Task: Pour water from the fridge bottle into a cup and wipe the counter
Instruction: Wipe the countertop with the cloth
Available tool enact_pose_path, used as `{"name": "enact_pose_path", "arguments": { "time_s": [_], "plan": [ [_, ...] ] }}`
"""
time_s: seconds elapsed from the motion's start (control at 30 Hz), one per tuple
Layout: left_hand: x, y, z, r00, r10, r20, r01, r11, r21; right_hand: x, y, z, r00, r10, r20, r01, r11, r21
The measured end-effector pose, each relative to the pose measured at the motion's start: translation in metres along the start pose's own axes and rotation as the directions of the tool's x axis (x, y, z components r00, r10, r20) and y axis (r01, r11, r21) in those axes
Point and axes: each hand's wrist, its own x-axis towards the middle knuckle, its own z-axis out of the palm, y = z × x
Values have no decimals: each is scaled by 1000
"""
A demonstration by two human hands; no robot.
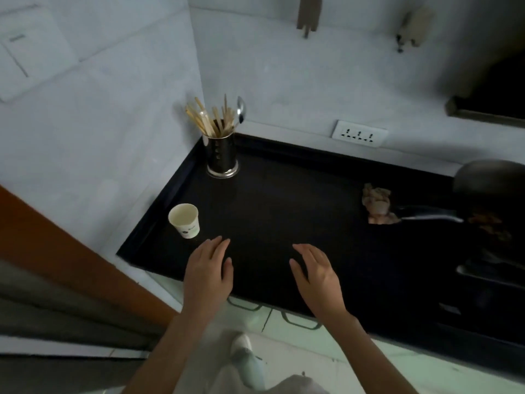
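Two hands over a black counter (284, 200), seen from above. Orange-brown door or panel edge (56, 251) along lower left of frame; white tiled wall (99, 137) above it.

Left-centre of frame: white paper cup (185, 220) upright near the counter's left edge, mouth open, small dark print on its side; whether any water is inside, cannot tell. Behind it, in the counter's back corner, upper centre-left: shiny metal utensil holder (222, 155) packed with wooden sticks and a metal spoon (241, 108).

Lower centre: left hand (208, 273) palm down over the counter's front edge, fingers straight and together, gripping nothing, fingertips just right of and near the cup, apart from it. Contact with the counter surface not discernible.

Just right of that: right hand (316, 275) likewise palm down, fingers loosely spread and relaxed, gripping nothing. Hands near each other, a gap of bare counter between.

Below the counter edge: pale cabinet fronts with metal handles (302, 321); a light-coloured shoe (241, 344) on the floor at bottom centre.

Upper right-centre: white wall socket strip (360, 133) just above the counter's back rim.

Right of centre: crumpled brownish cloth (377, 204) on the counter, well apart from both hands. Far right: dark pan (488, 177) with its handle pointing toward the cloth, on a dim stove area; detail too dark to read.
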Motion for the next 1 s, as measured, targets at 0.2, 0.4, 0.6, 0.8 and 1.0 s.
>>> {"name": "enact_pose_path", "arguments": {
  "time_s": [0.2,0.4,0.6,0.8,1.0],
  "plan": [
    [-43,70,22,978,186,90,-191,980,50,-78,33,-47,984,129,-121,-136,989,-54],
    [-55,115,52,932,336,140,-350,932,94,-119,58,-81,951,244,-191,-265,960,-92],
    [-34,151,79,884,419,207,-447,888,113,-111,89,-104,925,303,-229,-342,928,-150],
    [20,174,112,861,430,273,-478,867,142,-65,127,-106,914,380,-145,-405,884,-233],
    [79,181,146,865,409,290,-466,869,165,-4,170,-84,899,435,-47,-431,864,-261]
  ]
}}
